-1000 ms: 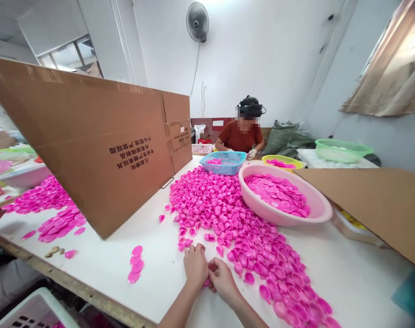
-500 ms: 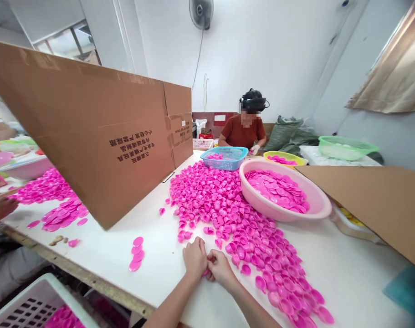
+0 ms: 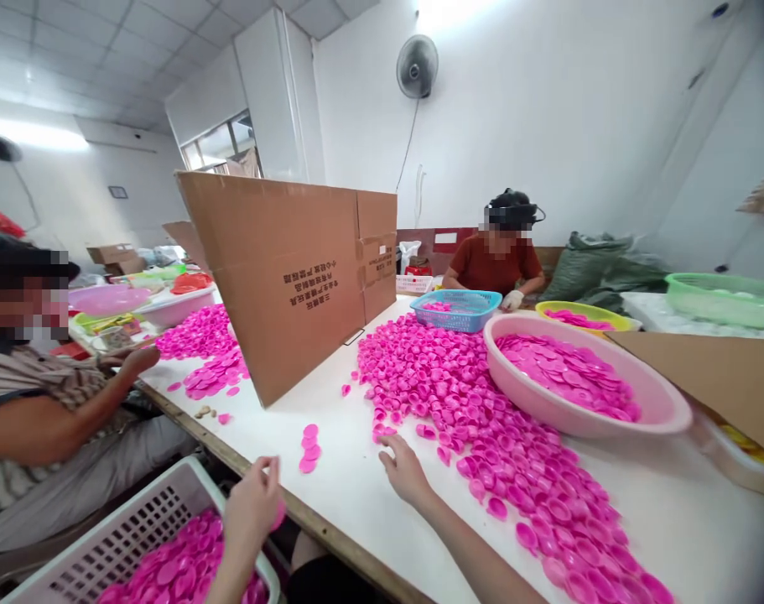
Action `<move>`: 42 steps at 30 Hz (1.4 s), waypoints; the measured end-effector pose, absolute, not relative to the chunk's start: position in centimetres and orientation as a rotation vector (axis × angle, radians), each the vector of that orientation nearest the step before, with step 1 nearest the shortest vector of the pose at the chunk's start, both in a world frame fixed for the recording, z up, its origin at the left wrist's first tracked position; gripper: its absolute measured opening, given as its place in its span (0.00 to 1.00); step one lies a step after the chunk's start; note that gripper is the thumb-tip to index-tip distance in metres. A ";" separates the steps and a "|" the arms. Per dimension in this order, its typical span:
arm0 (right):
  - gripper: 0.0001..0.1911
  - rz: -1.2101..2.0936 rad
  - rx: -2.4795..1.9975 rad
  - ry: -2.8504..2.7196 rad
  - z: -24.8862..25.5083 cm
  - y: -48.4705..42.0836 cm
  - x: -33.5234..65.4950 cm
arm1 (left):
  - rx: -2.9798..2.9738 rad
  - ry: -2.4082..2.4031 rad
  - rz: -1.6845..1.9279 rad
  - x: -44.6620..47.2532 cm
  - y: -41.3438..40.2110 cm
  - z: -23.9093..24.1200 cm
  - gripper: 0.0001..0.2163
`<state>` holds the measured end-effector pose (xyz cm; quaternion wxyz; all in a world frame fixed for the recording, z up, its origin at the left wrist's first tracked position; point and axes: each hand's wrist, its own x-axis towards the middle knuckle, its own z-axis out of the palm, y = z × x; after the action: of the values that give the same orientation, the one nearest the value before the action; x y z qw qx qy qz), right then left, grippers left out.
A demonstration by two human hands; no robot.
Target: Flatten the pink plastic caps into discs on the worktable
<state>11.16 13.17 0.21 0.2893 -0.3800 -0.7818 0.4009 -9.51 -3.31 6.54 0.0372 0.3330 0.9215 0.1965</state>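
My left hand (image 3: 252,503) hovers over a white slotted crate (image 3: 98,549) holding several pink caps, below the table's front edge; its fingers pinch a pink piece (image 3: 277,517). My right hand (image 3: 405,470) lies on the white table (image 3: 350,495) with fingers spread, at the near end of a big heap of pink caps (image 3: 470,419). A few flat pink discs (image 3: 308,446) lie between my hands on the table.
A pink basin (image 3: 664,411) of flat discs stands right of the heap. A tall cardboard sheet (image 3: 281,268) divides the table. One person sits at the left by another pink pile (image 3: 202,344); another sits at the far end behind a blue basket (image 3: 455,309).
My hands have parted: the left moved from the table down over the crate with a pink piece, the right stayed and opened. The view swung left, showing the person at the left.
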 end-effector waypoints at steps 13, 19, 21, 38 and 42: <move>0.19 0.878 -1.096 -2.055 -2.3 12.9 12.8 | 1.338 2.883 0.129 -5.4 3.4 -0.4 0.15; 0.19 0.837 -1.293 -1.900 -3.1 10.9 17.9 | 1.462 2.837 0.193 -5.5 3.6 -1.1 0.16; 0.19 0.780 -1.320 -1.923 -3.1 10.7 17.9 | 1.360 2.767 0.294 -4.7 3.9 -0.4 0.15; 0.13 0.901 -1.266 -1.723 -3.4 12.5 18.8 | 1.383 1.773 1.355 5.4 6.7 -1.0 0.13; 0.18 0.979 -1.233 -1.788 -3.6 12.5 18.4 | 1.480 1.827 1.334 5.6 6.9 -1.1 0.13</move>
<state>18.39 12.47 -3.55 0.3708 -0.4806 -0.6970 0.3817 5.63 6.88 -1.15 0.2172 0.5342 0.6598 0.4818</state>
